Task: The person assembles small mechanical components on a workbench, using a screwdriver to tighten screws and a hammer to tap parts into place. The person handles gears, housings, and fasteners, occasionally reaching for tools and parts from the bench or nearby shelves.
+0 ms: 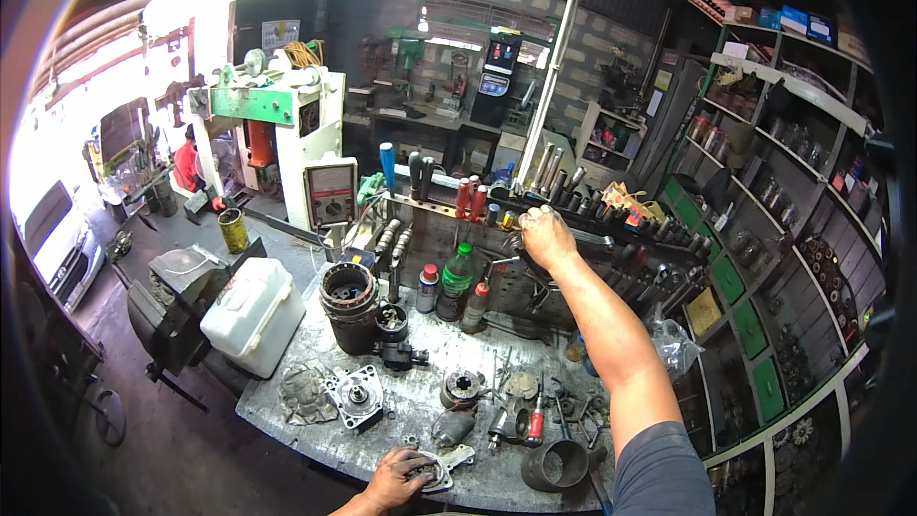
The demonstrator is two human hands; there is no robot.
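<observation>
Across a worn metal tabletop [406, 401], loose machine parts [462, 386] are lying scattered. Along its back a long tool rack [420, 203] is running, and the right hand [547, 239] is reaching to it with bent fingers; whether it is grasping a tool cannot be told. The step in hand seems to be choosing from the rack; the next move probably calls for lifting that hand back over whatever is standing below. A white plastic box [253, 315] is sitting at the left end, a dark cylindrical housing [350, 323] to its right. A green-capped bottle [457, 279] and a red-capped can [427, 290] are standing before the rack, crowding any low path. At the near edge the left hand [397, 478] is resting on a pale metal cover [457, 460], fingers bent over it; how firmly it is gripping is hidden. A red-handled screwdriver [536, 423] is lying beyond, rightward.
</observation>
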